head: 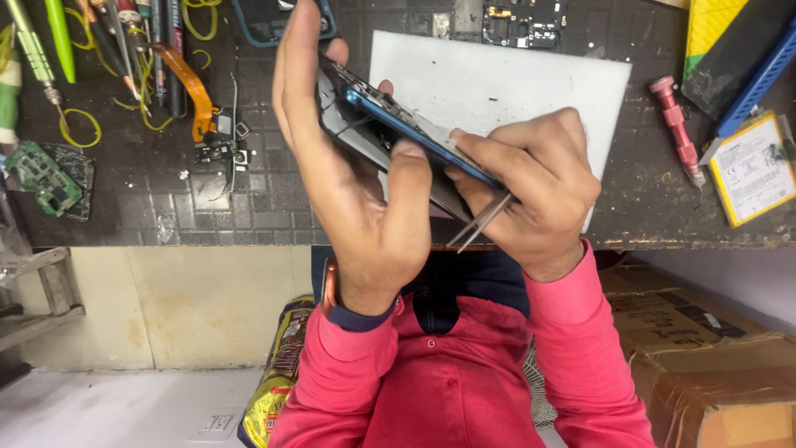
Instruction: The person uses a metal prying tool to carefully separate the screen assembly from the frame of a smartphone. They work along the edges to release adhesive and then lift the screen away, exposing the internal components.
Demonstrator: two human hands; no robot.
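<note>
My left hand (pixel 340 174) holds an opened phone with a blue frame (pixel 390 124) tilted on its edge above the bench; the thumb presses on the frame and the fingers wrap behind it. My right hand (pixel 535 178) grips the phone's lower right end and also pinches metal tweezers (pixel 482 220), whose tips point down and to the left, away from the phone. The phone's inner side with dark parts faces up and to the right. Red sleeves cover both of my arms.
A white sheet (pixel 514 75) lies on the dark gridded mat (pixel 249 207). Around it are a red screwdriver (pixel 676 124), a yellow-edged battery (pixel 750 170), a green circuit board (pixel 33 170), an orange flex cable (pixel 186 79) and several hand tools (pixel 108 33). A cardboard box (pixel 705 348) stands below the bench.
</note>
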